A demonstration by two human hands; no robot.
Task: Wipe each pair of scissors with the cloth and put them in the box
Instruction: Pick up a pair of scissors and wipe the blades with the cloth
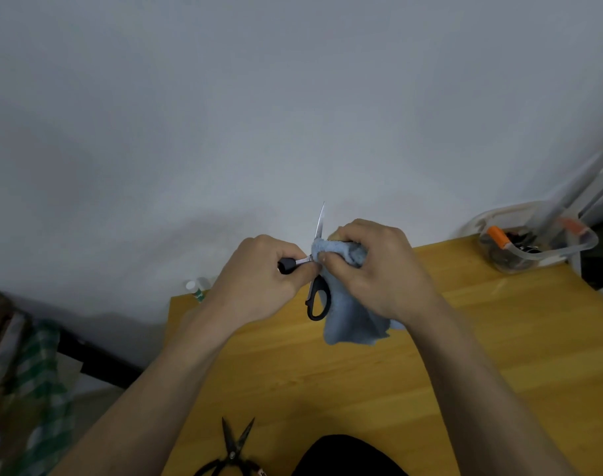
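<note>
We see the left hand [258, 269] curled tight around one black handle of the open scissors [316, 269], its grip closed on that handle, while the other handle loop hangs free below and one steel blade points upward against the wall [293, 97]. The right hand [372, 266] has its grip pinched on the blue cloth [348, 317], thumb and fingers bunching the fabric against the scissors right beside the pivot; whether the second blade is wrapped inside the fold we cannot tell. The rest of the cloth drapes down from that hand over the wooden table [430, 372]. At the far right corner of the table stands the clear plastic box [533, 245], holding dark items with an orange-capped piece among them, too blurred for us to name. At the near edge of the table lies a second pair of black scissors [234, 451], blades spread apart, touched by neither hand.
</note>
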